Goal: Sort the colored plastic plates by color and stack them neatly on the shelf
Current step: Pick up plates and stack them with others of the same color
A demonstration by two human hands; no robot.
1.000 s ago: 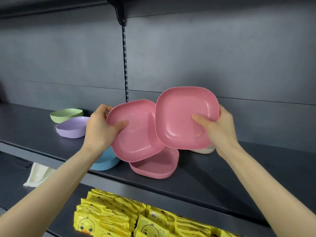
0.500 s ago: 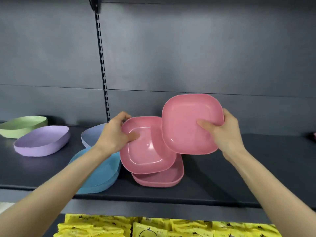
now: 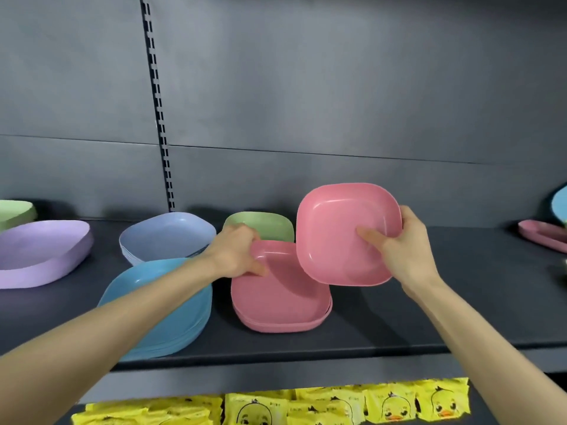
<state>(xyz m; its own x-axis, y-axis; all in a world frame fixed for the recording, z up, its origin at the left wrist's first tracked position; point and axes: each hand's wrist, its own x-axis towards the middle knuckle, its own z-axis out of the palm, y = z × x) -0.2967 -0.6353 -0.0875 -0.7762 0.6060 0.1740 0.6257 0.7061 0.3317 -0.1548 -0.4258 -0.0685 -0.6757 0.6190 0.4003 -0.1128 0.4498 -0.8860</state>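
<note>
My right hand point(image 3: 402, 243) grips a pink square plate point(image 3: 334, 234) by its right edge, tilted up above the dark shelf point(image 3: 414, 326). My left hand point(image 3: 237, 254) holds the far left corner of the top plate of a pink stack point(image 3: 282, 302) that lies flat on the shelf. Left of it lies a stack of blue plates point(image 3: 171, 305), partly under my left forearm. Behind are a lavender-blue stack point(image 3: 167, 236) and a green plate point(image 3: 264, 227). A purple plate point(image 3: 43, 251) and another green plate point(image 3: 15, 211) sit at the far left.
At the right edge of the shelf lie another pink plate point(image 3: 543, 237) and a blue plate point(image 3: 560, 204), both cut off by the frame. A slotted upright point(image 3: 158, 102) runs up the grey back wall. Yellow duck-print packets point(image 3: 337, 404) fill the shelf below.
My left hand has lowered its pink plate flat onto the pink plate on the shelf. My right hand still holds its plate up. The view has shifted right, showing a green plate behind.
</note>
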